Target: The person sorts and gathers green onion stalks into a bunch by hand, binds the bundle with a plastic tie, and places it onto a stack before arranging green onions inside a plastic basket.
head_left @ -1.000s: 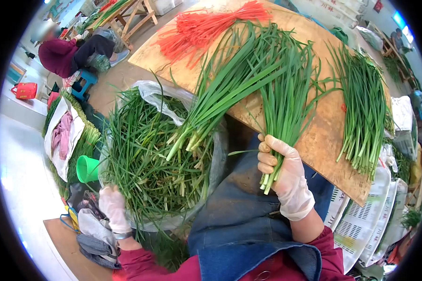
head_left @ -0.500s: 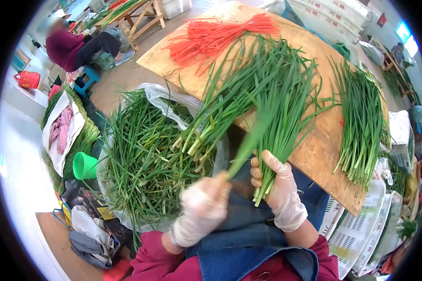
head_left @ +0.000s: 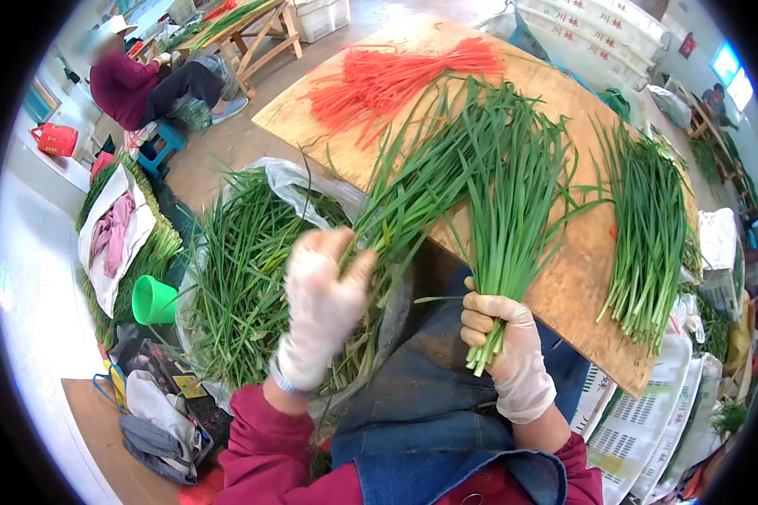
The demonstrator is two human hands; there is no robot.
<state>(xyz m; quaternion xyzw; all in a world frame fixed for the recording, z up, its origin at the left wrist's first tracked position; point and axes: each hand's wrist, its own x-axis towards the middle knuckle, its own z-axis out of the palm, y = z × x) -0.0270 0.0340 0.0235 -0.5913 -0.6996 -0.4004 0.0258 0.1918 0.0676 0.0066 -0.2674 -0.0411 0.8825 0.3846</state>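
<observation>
My right hand (head_left: 504,337), in a thin whitish glove, is closed around the lower stems of a bunch of garlic chives (head_left: 514,202). The leaves fan out upward over the wooden board, and the cut ends poke out below my fingers. My left hand (head_left: 322,295), gloved too, hovers over the bag at the base of a loose heap of chives (head_left: 421,189). Its thumb and forefinger are apart with nothing visible between them. Beneath it, a clear plastic bag (head_left: 290,181) holds tangled chives and trimmings (head_left: 244,286).
On the wooden board (head_left: 577,311) lie red tie strips (head_left: 396,80) and another pile of chives (head_left: 644,236). A green cup (head_left: 153,300) stands left of the bag. White printed crates (head_left: 585,42) are stacked behind. A seated person (head_left: 126,80) works at the far left.
My left hand has moved up and left, from beside the right hand to the loose heap. The chives it held now appear to be in my right hand's bunch.
</observation>
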